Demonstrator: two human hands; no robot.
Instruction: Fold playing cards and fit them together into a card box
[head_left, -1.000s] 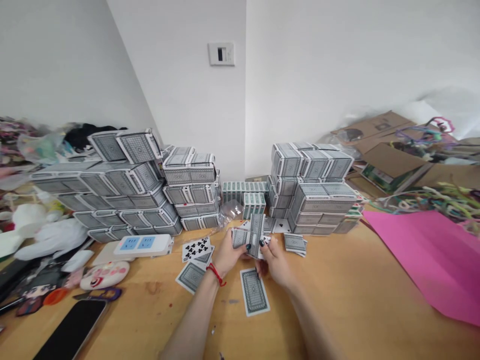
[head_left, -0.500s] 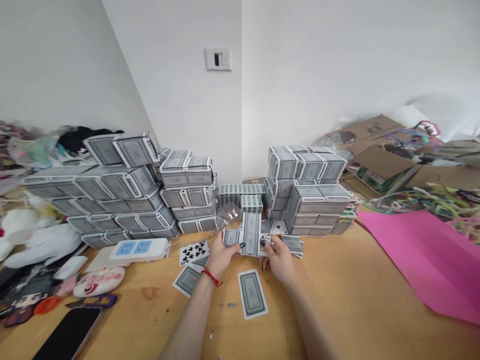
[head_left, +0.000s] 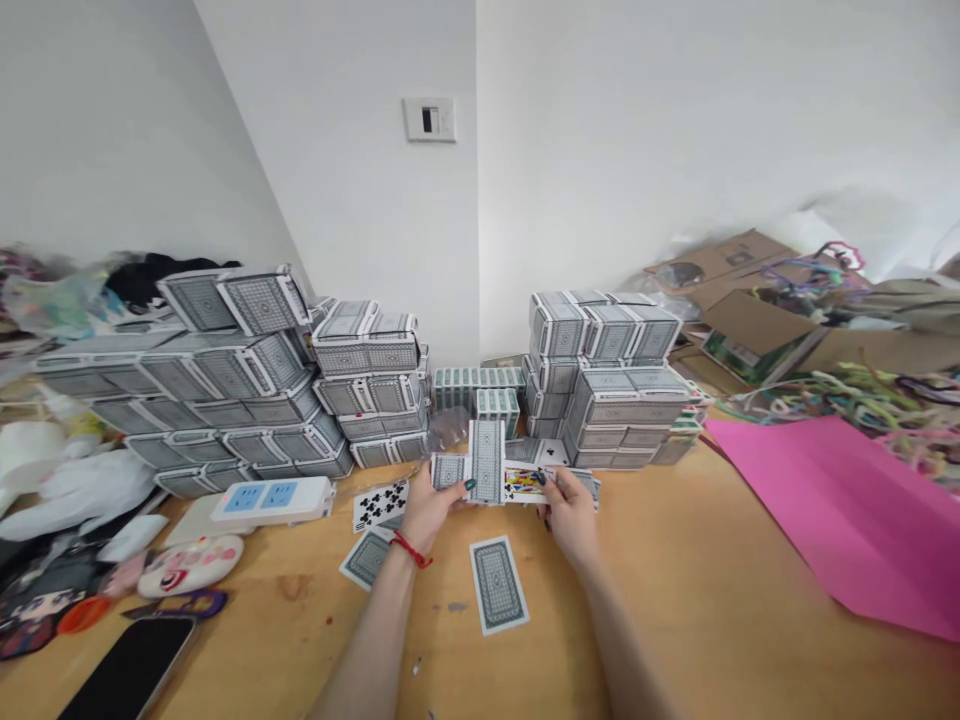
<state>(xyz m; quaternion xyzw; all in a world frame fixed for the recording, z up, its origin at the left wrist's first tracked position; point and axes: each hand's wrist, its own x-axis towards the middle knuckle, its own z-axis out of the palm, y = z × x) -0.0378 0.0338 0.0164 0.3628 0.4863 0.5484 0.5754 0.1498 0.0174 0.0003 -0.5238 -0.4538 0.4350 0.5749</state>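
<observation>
My left hand [head_left: 427,508], with a red string round the wrist, grips a few grey-backed playing cards [head_left: 480,463] held upright above the wooden table [head_left: 675,600]. My right hand [head_left: 571,512] pinches a face-up court card [head_left: 525,482] next to them, fingers closed on its edge. A single face-down card [head_left: 496,584] lies on the table just below both hands. A face-up clubs card [head_left: 381,503] and another face-down card [head_left: 366,557] lie left of my left hand.
Stacks of boxed card decks [head_left: 247,385] [head_left: 607,375] stand along the wall. A power strip [head_left: 270,497], a phone [head_left: 127,670] and small toys lie at left. A pink sheet [head_left: 840,510], cardboard boxes [head_left: 757,310] and coloured cords lie at right.
Both hands moved slightly away from me with the cards. The right hand now draws out a face-up court card that did not show before.
</observation>
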